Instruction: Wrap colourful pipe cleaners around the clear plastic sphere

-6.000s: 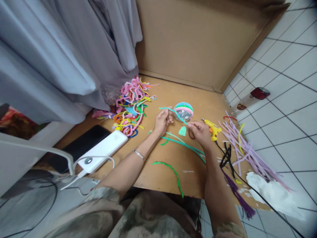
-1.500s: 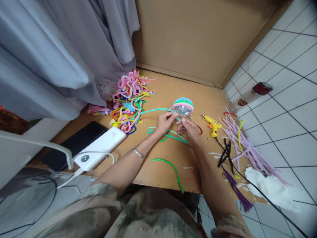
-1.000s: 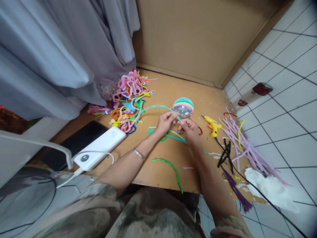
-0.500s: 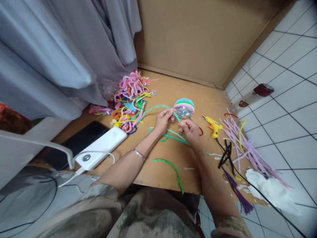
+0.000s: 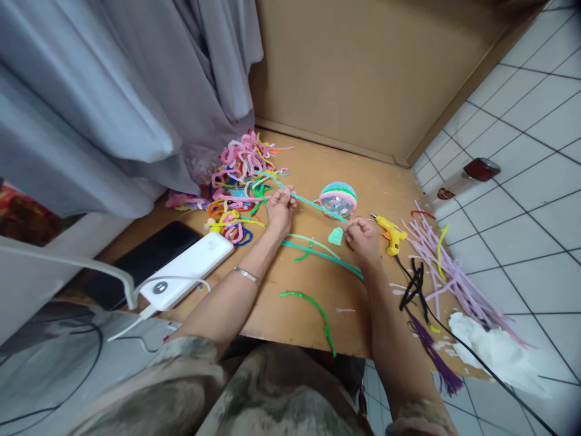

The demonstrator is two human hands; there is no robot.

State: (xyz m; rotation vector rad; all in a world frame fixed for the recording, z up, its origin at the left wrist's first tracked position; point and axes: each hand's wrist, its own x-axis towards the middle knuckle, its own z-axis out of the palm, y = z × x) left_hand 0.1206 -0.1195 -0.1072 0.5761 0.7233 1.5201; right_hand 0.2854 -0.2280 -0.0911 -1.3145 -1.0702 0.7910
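My left hand (image 5: 279, 210) and my right hand (image 5: 362, 236) each pinch one end of a teal pipe cleaner (image 5: 318, 206), stretched straight between them above the brown board (image 5: 308, 284). Just behind the stretched length sits a round pastel ball (image 5: 338, 198) with a glittery face. A small mint-green piece (image 5: 336, 236) lies on the board between my hands. More teal pipe cleaners (image 5: 324, 255) lie under my wrists.
A heap of coloured bent pipe cleaners (image 5: 238, 181) lies at the left. A yellow glue gun (image 5: 389, 230) with a black cord, lilac pipe cleaners (image 5: 447, 272) and white cloth (image 5: 494, 351) are at the right. A white power bank (image 5: 186, 272) and phone sit front left. A green pipe cleaner (image 5: 313, 312) lies near the board's edge.
My hands have moved apart, the left one to the left and the right one to the right, pulling the teal pipe cleaner from a curve into a straight line. The mint-green piece is uncovered.
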